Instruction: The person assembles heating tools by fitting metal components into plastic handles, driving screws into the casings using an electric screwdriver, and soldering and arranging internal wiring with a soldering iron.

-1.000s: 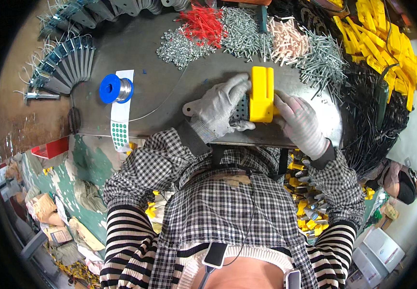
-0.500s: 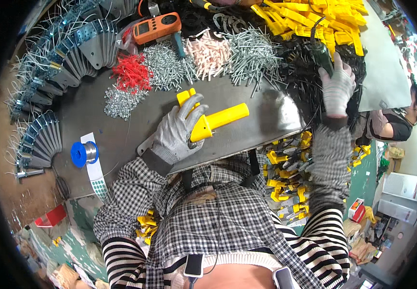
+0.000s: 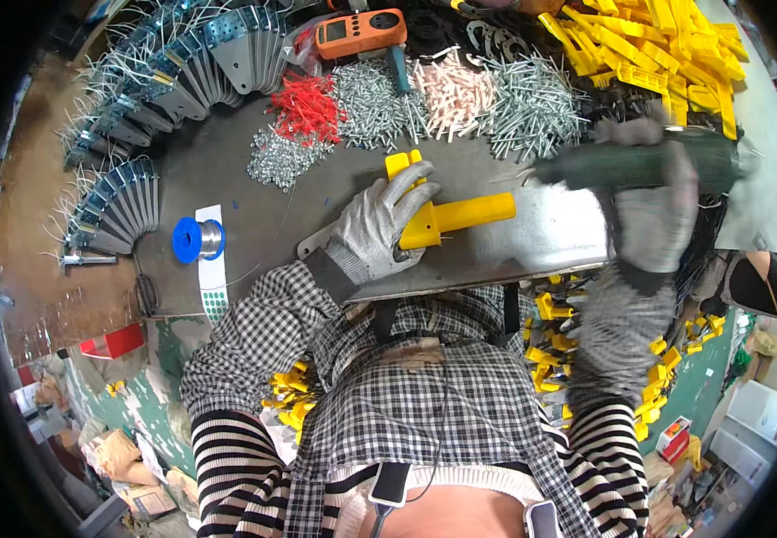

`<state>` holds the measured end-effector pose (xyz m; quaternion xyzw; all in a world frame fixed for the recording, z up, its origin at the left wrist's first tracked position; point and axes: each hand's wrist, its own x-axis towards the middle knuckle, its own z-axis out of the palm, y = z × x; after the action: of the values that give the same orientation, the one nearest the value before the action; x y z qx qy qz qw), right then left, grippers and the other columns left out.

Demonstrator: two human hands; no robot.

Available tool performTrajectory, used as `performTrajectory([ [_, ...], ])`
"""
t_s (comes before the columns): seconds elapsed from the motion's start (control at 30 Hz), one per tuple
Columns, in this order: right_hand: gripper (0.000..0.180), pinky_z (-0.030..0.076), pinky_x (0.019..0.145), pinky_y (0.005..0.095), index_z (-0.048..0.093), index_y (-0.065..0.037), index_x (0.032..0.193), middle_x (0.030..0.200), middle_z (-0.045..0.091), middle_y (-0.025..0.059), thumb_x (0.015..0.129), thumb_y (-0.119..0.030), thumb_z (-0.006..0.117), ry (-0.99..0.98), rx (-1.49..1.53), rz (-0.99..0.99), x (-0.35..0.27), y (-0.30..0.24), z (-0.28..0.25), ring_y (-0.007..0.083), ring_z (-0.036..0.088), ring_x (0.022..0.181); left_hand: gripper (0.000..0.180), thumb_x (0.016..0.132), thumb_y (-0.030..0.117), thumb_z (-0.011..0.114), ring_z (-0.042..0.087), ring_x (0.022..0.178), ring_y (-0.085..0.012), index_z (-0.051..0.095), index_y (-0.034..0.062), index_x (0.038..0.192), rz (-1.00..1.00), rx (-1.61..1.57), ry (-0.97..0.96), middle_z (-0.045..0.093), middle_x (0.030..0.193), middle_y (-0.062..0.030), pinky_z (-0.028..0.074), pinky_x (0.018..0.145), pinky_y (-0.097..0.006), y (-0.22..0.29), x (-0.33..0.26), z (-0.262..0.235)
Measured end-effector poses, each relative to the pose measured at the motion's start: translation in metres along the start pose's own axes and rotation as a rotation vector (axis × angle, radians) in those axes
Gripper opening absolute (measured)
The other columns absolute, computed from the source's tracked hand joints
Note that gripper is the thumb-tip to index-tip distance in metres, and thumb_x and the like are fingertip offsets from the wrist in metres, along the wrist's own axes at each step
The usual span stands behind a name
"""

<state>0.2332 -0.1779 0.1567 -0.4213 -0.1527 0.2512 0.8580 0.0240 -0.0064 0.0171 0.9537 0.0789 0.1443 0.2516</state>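
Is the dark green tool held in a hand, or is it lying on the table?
Held: the right hand is wrapped around the dark green tool, whose narrow end points left. Motion blur hides finer detail.

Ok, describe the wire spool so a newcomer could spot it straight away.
On the grey metal table, look left of the left hand. The spool partly covers a white paper strip. Its bright blue sets it apart from the fanned grey metal plates farther left.
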Motion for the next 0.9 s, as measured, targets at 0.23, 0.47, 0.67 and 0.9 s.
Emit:
performTrajectory([
  [0.23,0.032,0.047,0.089,0.0408,0.056,-0.002,0.105,0.079,0.052,0.0001,0.088,-0.025,0.069,0.132,0.303,0.071,0.003,0.093,-0.031,0.0142,0.053,0.075,0.071,0.064,0.020,0.077,0.057,0.107,-0.0360,0.047,0.0119,0.127,0.039,-0.006,0.021,0.045,0.136,-0.0151,0.050,0.089,-0.045,0.003,0.005,-0.002],
  [0.47,0.028,0.045,0.092,0.0398,0.055,-0.003,0.100,0.080,0.053,-0.0002,0.088,-0.025,0.068,0.203,0.400,0.203,0.000,0.104,-0.024,0.0141,0.052,0.074,0.072,0.064,0.023,0.078,0.058,0.101,-0.0353,0.046,0.0131,0.128,0.037,0.020,0.023,0.045,0.137,-0.0131,0.051,0.083,-0.045,-0.001,0.001,-0.002],
  [0.67,0.035,0.043,0.094,0.0382,0.053,0.001,0.103,0.079,0.050,0.0004,0.085,-0.023,0.070,0.241,0.365,0.106,0.005,0.114,-0.029,0.0142,0.049,0.072,0.076,0.068,0.026,0.077,0.055,0.110,-0.0364,0.042,0.0103,0.134,0.003,-0.039,0.030,0.044,0.139,-0.0150,0.048,0.091,-0.045,-0.003,-0.003,-0.009],
  [0.9,0.037,0.044,0.091,0.0382,0.054,-0.001,0.105,0.079,0.046,-0.0005,0.084,-0.027,0.072,0.259,0.331,0.133,0.004,0.113,-0.029,0.0126,0.045,0.070,0.018,0.080,0.005,0.066,0.067,0.076,-0.0209,0.066,0.0077,0.098,-0.790,0.283,0.053,0.065,0.084,-0.0102,0.052,0.067,-0.030,-0.077,-0.063,-0.074],
])
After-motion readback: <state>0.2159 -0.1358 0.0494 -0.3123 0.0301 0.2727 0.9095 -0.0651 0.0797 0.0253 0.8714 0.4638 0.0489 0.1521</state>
